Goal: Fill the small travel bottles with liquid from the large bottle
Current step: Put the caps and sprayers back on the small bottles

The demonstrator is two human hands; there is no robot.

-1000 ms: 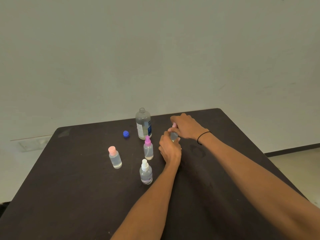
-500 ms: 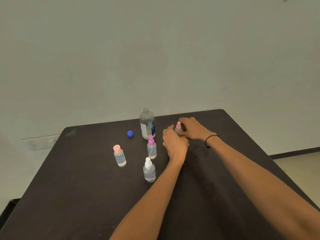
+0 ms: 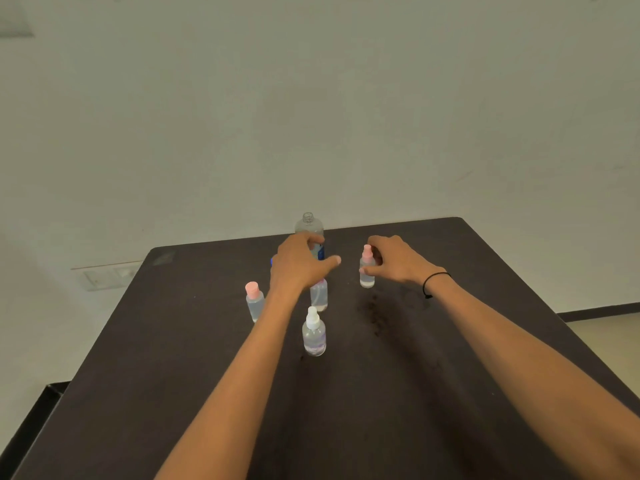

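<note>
With right hand (image 3: 394, 259) pinching the pink-capped spray bottle (image 3: 367, 271), left hand (image 3: 299, 263) hovers spread, holding nothing; I'd release, then cap the large bottle (image 3: 309, 225).

Four small travel bottles (image 3: 314, 336) (image 3: 255, 302) (image 3: 319, 294) (image 3: 366, 271), one large bottle (image 3: 309, 226), two hands (image 3: 297, 264) (image 3: 398, 259)

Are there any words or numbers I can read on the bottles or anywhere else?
None can be read.
large bottle: a blue and white label shows beside the left hand, which hides most of it; the print is too blurred to read.
small travel bottles, such as the white-capped one: no print that I can make out.
</note>
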